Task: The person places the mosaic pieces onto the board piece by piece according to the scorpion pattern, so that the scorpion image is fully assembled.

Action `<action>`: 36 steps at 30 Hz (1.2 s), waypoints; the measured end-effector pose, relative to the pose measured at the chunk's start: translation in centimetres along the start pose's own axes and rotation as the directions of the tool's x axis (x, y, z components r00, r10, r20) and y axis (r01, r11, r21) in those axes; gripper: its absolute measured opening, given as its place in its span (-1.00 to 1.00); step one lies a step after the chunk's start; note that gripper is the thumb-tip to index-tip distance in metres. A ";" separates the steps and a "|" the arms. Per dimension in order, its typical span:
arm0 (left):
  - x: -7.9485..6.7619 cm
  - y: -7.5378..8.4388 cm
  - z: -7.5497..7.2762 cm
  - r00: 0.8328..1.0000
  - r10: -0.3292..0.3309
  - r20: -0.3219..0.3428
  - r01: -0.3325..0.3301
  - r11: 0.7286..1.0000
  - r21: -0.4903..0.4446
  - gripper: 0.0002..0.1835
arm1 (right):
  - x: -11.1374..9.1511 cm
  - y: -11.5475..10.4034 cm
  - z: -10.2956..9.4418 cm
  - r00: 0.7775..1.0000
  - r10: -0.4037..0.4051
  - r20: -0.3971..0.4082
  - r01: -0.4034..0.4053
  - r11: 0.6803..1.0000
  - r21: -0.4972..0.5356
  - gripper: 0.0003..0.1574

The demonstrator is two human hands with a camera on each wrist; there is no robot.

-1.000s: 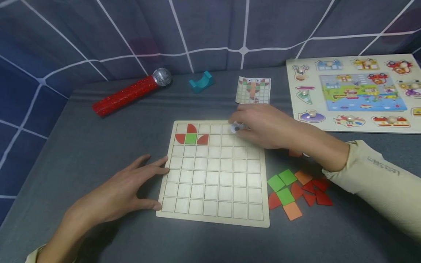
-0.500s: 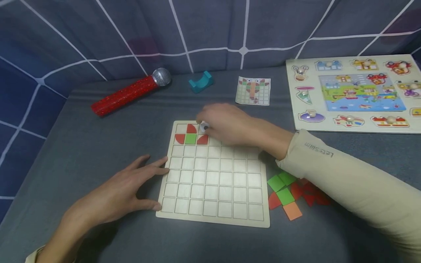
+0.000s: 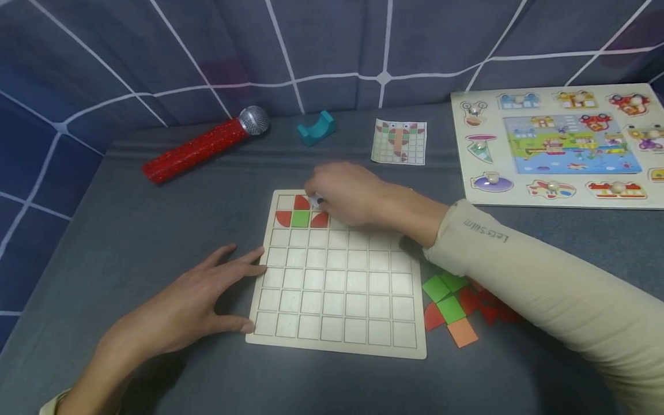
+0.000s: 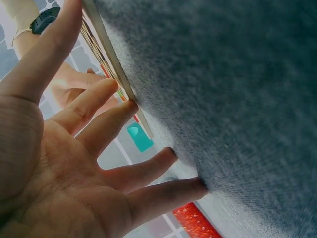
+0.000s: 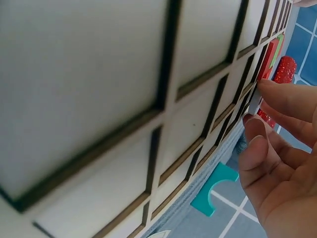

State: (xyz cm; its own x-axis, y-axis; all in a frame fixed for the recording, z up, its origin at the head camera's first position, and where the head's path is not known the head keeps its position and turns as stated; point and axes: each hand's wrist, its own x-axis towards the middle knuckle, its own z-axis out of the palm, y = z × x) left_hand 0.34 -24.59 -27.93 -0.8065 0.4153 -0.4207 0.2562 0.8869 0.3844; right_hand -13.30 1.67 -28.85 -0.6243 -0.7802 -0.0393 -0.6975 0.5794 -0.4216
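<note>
A light wooden grid board (image 3: 334, 280) lies on the dark tabletop in the head view. Near its far left corner sit a green square (image 3: 300, 219) and three red quarter-circle pieces (image 3: 302, 202). My right hand (image 3: 346, 195) pinches a white tile with a black dot (image 3: 316, 200) over the top-row cell right of the upper red piece. In the right wrist view, thumb and finger hold this tile (image 5: 255, 103) edge-on, close to the board. My left hand (image 3: 178, 305) lies spread along the board's left edge, fingertips and thumb touching it; the left wrist view shows its fingers (image 4: 106, 124) straight.
Right of the board lie loose green (image 3: 451, 309), orange (image 3: 463, 332) and red pieces, partly under the right sleeve (image 3: 524, 259). Behind the board are a red microphone (image 3: 197, 151), a teal curved block (image 3: 317, 128), a small pattern card (image 3: 399, 142) and a knobbed picture puzzle (image 3: 570, 144).
My right hand has moved left across the board's far edge with the dotted tile, then shifted slightly further left and settled by the red piece. My left hand has stayed put.
</note>
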 end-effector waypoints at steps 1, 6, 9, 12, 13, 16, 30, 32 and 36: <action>0.0 0.0 0.0 1.000 0.005 -0.002 -0.005 1.000 0.000 -0.12 | 0.0 0.0 0.0 1.000 -0.001 0.002 0.001 1.000 -0.001 -0.71; 0.0 0.0 -0.1 1.000 -0.002 0.011 0.002 1.000 -0.013 -0.11 | -0.1 0.1 0.0 1.000 0.005 0.009 -0.005 1.000 -0.002 -0.69; 0.1 0.0 -0.2 1.000 -0.012 0.017 0.012 1.000 -0.013 -0.10 | -0.2 0.2 0.0 1.000 -0.002 0.001 0.002 1.000 0.001 -0.70; 0.1 0.0 -0.2 0.999 -0.023 0.023 0.023 1.000 -0.011 -0.09 | -0.3 0.2 0.0 1.000 -0.012 -0.004 0.012 1.000 0.002 -0.69; 0.1 0.1 -0.2 0.999 -0.026 0.024 0.026 1.000 -0.011 -0.09 | -0.3 0.3 0.0 1.000 -0.013 -0.004 0.013 1.000 0.004 -0.68; 0.1 0.1 -0.2 0.999 -0.027 0.024 0.027 1.000 -0.006 -0.09 | -0.3 0.3 0.0 1.000 -0.013 0.002 0.013 1.000 0.007 -0.67; 0.1 0.1 -0.2 1.000 -0.014 0.013 0.014 1.000 0.001 -0.10 | -0.3 0.3 -0.1 1.000 -0.005 0.018 0.005 1.000 0.013 -0.67; 0.1 0.1 -0.2 1.000 -0.013 0.013 0.013 1.000 0.001 -0.10 | -0.3 0.4 -0.1 1.000 -0.001 0.016 0.001 1.000 0.014 -0.67; 0.0 0.1 -0.2 1.000 -0.012 0.010 0.012 1.000 -0.001 -0.09 | -0.4 0.5 -0.1 1.000 0.003 0.016 -0.004 1.000 0.018 -0.67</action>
State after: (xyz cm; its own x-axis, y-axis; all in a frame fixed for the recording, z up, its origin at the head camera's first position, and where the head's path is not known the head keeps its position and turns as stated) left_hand 0.24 -24.53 -27.79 -0.8043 0.4065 -0.4334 0.2459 0.8917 0.3800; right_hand -13.43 2.33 -28.92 -0.6210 -0.7819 -0.0548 -0.6887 0.5778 -0.4380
